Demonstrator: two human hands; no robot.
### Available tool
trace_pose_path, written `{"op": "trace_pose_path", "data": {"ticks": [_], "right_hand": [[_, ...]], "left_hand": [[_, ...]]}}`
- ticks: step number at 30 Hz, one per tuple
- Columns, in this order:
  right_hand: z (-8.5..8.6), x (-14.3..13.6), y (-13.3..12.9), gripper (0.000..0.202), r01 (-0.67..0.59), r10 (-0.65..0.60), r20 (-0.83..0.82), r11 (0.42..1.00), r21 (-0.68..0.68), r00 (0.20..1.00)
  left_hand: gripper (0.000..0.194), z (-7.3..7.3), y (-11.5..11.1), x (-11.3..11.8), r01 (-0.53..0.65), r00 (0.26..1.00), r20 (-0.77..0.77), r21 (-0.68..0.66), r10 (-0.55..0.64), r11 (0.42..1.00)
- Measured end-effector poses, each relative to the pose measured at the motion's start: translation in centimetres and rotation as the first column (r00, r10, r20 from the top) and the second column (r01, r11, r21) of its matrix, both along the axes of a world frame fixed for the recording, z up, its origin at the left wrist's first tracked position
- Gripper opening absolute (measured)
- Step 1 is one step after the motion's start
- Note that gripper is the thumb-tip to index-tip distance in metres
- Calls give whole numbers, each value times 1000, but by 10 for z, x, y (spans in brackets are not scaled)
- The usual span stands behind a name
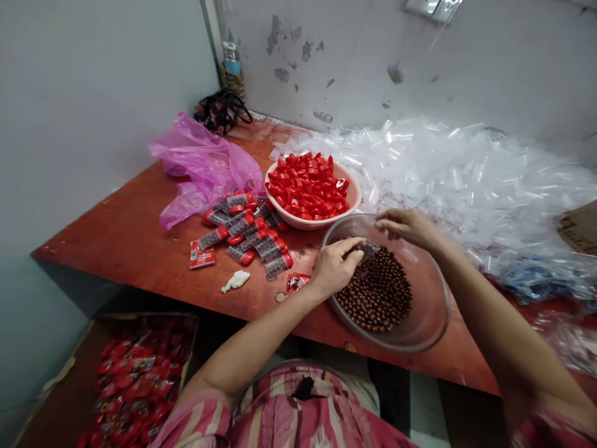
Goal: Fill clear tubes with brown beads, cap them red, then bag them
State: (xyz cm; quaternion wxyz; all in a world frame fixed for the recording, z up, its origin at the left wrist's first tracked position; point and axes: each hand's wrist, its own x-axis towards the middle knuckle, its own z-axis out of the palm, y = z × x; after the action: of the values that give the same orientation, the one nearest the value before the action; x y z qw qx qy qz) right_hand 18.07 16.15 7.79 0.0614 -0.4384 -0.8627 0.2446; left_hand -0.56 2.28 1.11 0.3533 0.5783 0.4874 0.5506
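The clear basin sits near the front edge of the red surface, with a mound of brown beads in its bottom. Over the basin's far left part, the left hand grips a small clear container between thumb and fingers; it is too small and shaded to tell how full it is. The right hand is at the basin's far rim, fingers curled together; I cannot tell whether it holds anything. Just behind the basin and to its left stands a pale pink bowl heaped with red caps. Left of the basin lie red-capped containers, with a pink plastic bag beyond them. Behind the basin and to its right spreads a large pile of clear plastic pieces.
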Motion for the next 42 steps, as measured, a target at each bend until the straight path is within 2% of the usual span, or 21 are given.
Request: {"op": "trace_pose_path", "data": {"ticks": [1, 2, 4, 6, 8, 11, 14, 15, 17, 19, 20, 21, 22, 24, 27, 30, 33, 39, 42], "right_hand": [[-6, -11, 16, 36, 7, -10, 16, 983, 185, 1000], [-12, -24, 31, 31, -23, 4, 54, 935, 355, 999], [-22, -54, 60, 27, -181, 84, 208, 842, 508, 975], [-31, -83, 84, 32, -317, 100, 395, 783, 535, 913], [-39, -107, 103, 35, -376, 62, 510, 752, 541, 858], [-47, -126, 122, 30, -386, 43, 543, 749, 538, 839], [-49, -126, 128, 28, -365, 25, 536, 759, 539, 844], [-47, -122, 127, 27, -316, -4, 501, 771, 553, 866], [-39, -109, 115, 24, -126, -61, 304, 820, 559, 951], [-27, -89, 91, 26, 68, -60, -32, 905, 420, 998], [-20, -77, 74, 27, 91, -29, -203, 948, 305, 979], [-13, -64, 55, 29, 44, 19, -329, 982, 183, 944], [-6, -52, 35, 32, -13, 52, -412, 995, 97, 910], [4, -30, -4, 32, -75, 83, -494, 997, 36, 866], [11, -11, -49, 27, -173, 207, -409, 978, 119, 888], [9, -5, -69, 23, -223, 298, -240, 929, 296, 924], [5, -3, -77, 18, -228, 310, -179, 901, 368, 934], [-5, -3, -89, 16, -229, 292, -119, 898, 376, 949], [-12, -1, -85, 16, -235, 294, -118, 903, 358, 949]], "left_hand": [[29, -1, 0, -1, 4, 1000, 28, -7, -4, 1000], [30, -1, -1, -1, 14, 999, 51, -13, -14, 1000], [30, -2, -2, -2, 27, 996, 83, -27, -25, 999], [29, -3, -3, -2, 24, 996, 91, -40, -21, 999], [28, -4, -4, -2, 10, 996, 84, -44, -6, 999], [28, -5, -5, -2, -12, 997, 70, -42, 15, 999], [28, -6, -4, -2, -15, 997, 70, -47, 19, 999], [29, -6, -4, -3, -9, 997, 76, -52, 13, 999], [29, -6, -3, -4, 7, 996, 88, -66, -1, 998], [29, -6, -2, -4, 20, 995, 97, -66, -13, 998], [29, -6, -1, -4, 20, 995, 94, -60, -14, 998], [29, -5, -1, -3, 16, 996, 85, -50, -12, 999], [28, -5, 0, -3, 7, 998, 69, -38, -4, 999], [27, -4, 1, -2, -18, 1000, 20, -16, 18, 1000], [25, -3, 2, 0, -31, 998, -45, 22, 32, 999], [24, -2, 1, 1, -13, 997, -73, 70, 18, 997], [25, 0, -3, 2, 3, 993, -114, 82, 6, 997], [25, -3, -10, 4, 46, 983, -181, 104, -26, 993], [27, -6, -8, 5, 48, 976, -216, 136, -17, 990]]}}
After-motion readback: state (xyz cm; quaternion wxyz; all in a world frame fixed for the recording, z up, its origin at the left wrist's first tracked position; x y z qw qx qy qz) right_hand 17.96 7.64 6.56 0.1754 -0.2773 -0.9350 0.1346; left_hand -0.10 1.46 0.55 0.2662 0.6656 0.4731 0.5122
